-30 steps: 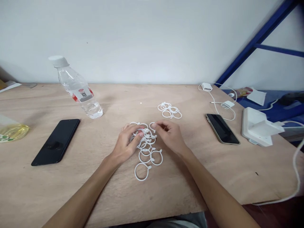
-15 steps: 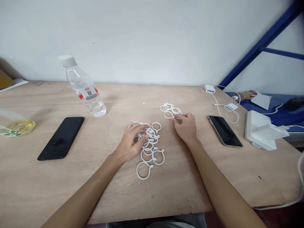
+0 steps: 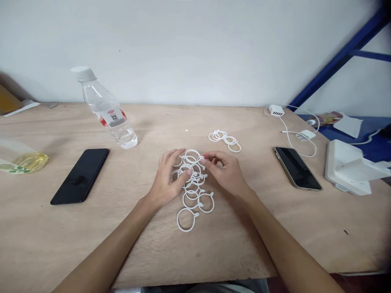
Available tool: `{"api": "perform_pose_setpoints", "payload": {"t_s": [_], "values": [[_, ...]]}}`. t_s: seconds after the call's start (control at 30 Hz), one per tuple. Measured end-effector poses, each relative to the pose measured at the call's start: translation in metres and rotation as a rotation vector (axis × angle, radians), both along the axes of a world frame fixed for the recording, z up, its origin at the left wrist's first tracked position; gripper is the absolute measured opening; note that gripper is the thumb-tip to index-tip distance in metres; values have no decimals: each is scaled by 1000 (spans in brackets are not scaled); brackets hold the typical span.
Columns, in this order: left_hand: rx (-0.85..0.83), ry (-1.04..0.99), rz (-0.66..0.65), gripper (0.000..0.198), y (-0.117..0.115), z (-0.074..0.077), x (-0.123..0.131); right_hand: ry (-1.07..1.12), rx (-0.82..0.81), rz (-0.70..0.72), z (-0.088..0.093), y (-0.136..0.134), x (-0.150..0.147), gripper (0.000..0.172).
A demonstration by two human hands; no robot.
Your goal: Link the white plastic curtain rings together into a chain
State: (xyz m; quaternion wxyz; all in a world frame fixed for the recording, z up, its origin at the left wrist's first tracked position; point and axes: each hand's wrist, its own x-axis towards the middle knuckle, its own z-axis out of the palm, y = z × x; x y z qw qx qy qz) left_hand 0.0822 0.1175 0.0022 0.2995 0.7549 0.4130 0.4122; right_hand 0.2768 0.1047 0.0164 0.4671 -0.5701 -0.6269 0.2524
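Right hand [image 3: 227, 173] back from small ring cluster [image 3: 225, 139] toward table's far edge; now pinching top ring of white plastic ring pile [image 3: 192, 183] at table centre. Left hand [image 3: 167, 181] half-curled, fingertips pressing pile. Risk: interlocked rings snag, dragging whole tangle.

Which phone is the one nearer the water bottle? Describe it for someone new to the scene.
Start at the wooden table and find the clear water bottle standing near the far left. Just in front of it lies the black phone, flat and screen up. Unlike the other phone at right, it has no light-coloured edge or charger cables nearby.
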Motion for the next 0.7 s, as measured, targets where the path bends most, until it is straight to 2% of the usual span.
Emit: {"api": "perform_pose_setpoints", "payload": {"t_s": [0.07, 0.13, 0.23, 0.37, 0.53, 0.7], "values": [[-34, -24, -5, 51, 0, 0, 0, 46, -20, 58, 2, -4, -4, 16], [-75, -33, -32, 45, 0, 0, 0, 125, -59, 98, 2, -6, -5, 16], [-123, -37, -51, 34, 0, 3, 0, 332, -153, 142, 1, -8, -8, 19], [-234, -147, -28, 34, 0, 5, 0, 577, -309, 182, 3, -7, -14, 23], [-365, -307, -23, 36, 0, 2, -1, 492, -361, 179, 6, -7, -19, 27], [-378, -309, -35, 33, 1, 1, -2, 430, -309, 137, 2, -8, -21, 26]]}}
